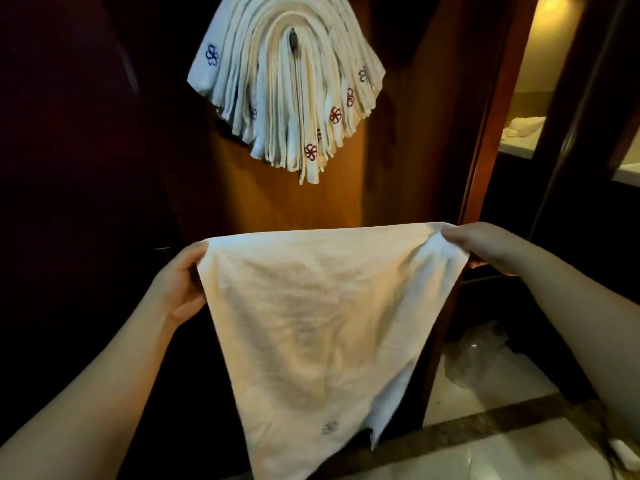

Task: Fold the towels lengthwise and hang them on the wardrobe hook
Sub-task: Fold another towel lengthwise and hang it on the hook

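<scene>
Left hand (180, 282) pinching the left top corner of one white towel (311, 334) held spread out in the air, one thick bundle of folded towels (287, 88) too many to count draped over a hook (293, 41) above, right hand (485, 247) gripping the right top corner, one crumpled plastic bag (478, 358) on the floor

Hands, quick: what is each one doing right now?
Left hand: closed, pinching the white towel at its top left corner.
Right hand: closed, pinching the same towel's top right corner.
</scene>
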Motion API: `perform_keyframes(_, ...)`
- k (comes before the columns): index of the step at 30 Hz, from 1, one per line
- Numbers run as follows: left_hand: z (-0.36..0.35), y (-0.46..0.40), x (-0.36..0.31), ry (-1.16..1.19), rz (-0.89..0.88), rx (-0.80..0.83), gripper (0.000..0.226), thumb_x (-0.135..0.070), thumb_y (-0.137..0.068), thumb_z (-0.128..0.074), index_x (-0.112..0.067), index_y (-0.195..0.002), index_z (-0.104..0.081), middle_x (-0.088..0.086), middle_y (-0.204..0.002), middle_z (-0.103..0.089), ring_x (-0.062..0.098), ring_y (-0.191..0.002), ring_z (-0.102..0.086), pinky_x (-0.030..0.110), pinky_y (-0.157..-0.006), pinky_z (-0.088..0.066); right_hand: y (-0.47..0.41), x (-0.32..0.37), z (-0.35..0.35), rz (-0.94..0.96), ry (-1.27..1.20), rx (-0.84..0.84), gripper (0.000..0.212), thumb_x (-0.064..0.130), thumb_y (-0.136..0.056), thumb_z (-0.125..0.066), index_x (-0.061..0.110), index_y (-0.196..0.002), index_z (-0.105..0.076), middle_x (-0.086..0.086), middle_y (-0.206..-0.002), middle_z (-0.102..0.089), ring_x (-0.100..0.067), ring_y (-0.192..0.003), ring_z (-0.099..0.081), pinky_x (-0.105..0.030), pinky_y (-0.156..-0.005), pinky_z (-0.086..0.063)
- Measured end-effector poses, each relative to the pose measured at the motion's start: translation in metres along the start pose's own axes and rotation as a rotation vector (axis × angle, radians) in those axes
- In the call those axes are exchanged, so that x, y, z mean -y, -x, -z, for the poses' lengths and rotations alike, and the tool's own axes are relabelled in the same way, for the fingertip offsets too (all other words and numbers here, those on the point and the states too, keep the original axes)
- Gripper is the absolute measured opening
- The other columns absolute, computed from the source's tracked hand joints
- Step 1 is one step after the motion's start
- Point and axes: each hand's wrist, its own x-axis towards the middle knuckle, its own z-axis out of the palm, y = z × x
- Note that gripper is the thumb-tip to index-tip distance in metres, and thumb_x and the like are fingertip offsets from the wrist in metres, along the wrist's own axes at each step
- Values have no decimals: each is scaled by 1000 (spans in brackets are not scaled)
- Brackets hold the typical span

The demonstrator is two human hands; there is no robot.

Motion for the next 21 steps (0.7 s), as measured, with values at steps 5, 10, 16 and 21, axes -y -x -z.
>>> perform_keyframes(5,-14,5,5,64,75,-155,26,-22,-96,-53,-15,-80,-72,2,-79,-70,15,-69,-70,32,-74,-55,19,7,-16,-18,77,136,35,23,-100,-47,9,-72,-63,-10,-69,-53,-20,-63,-48,-32,-62,-38)
perform_keyframes(10,-29,16,22,82,85,-255,15,-20,-94,-59,-9,-90,-69,5,-82,-71,20,-80,-69,35,-73,-55,47,19,-50,37,-31,195,40,11,-96,-50,30,-132,-54,-5,-90,-67,-12,-60,-57,-24,-53,-41)
perform_keyframes(16,-55,40,37,-99,-72,-197,25,-22,-95,-59,-4,-106,-72,15,-98,-74,32,-94,-70,40,-82,-53,100,46,-96,158,-315,188,34,14,-100,-49,36,-122,-63,-2,-89,-71,-10,-51,-59,-17,-40,-37)
perform_keyframes(21,-87,67,36,-205,-121,-96,22,-30,-96,-61,-16,-104,-76,12,-97,-76,33,-92,-71,47,-77,-56,126,67,-119,249,-415,267,43,5,-95,-44,30,-83,-77,2,-85,-68,-8,-58,-53,-21,-47,-38)
